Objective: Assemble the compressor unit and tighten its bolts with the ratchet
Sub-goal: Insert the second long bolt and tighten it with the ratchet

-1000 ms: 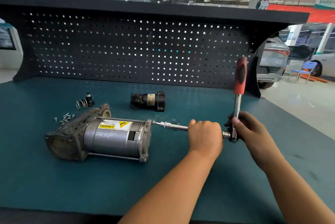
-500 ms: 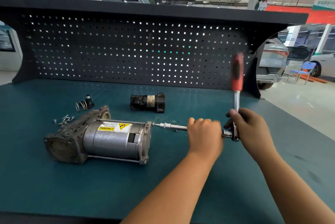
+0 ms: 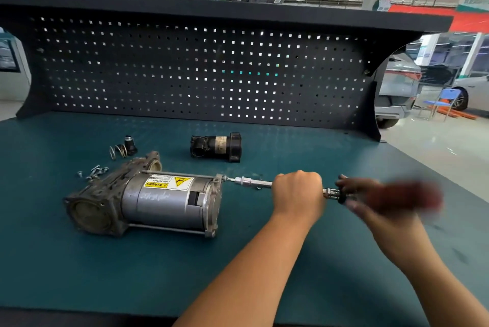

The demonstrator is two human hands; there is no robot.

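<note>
The green bench surface (image 3: 105,273) carried everything. The compressor unit (image 3: 148,202) lay on its side left of the surface's middle, unclamped, with its end plate facing the right edge. From the right, the ratchet (image 3: 402,195) drove a long extension bar (image 3: 251,182) into a bolt head (image 3: 224,178) at the top corner of that plate.

The left hand (image 3: 297,194) was closed in a fist round the bar. The right hand (image 3: 370,199) gripped the ratchet near its head; motion blur hid how its fingers lay.

With so long a bar, any sideways pull on the handle would probably tip the bit off the bolt head and round it. Nothing braced the round body either, so a hard stroke could roll or slide it towards the left edge.

A black motor part (image 3: 215,147) lay towards the back edge. Left of it a spring (image 3: 117,152) leaned against a small black cap (image 3: 130,144), and loose screws (image 3: 92,171) lay just behind the compressor, where a shifting body could scatter them.
</note>
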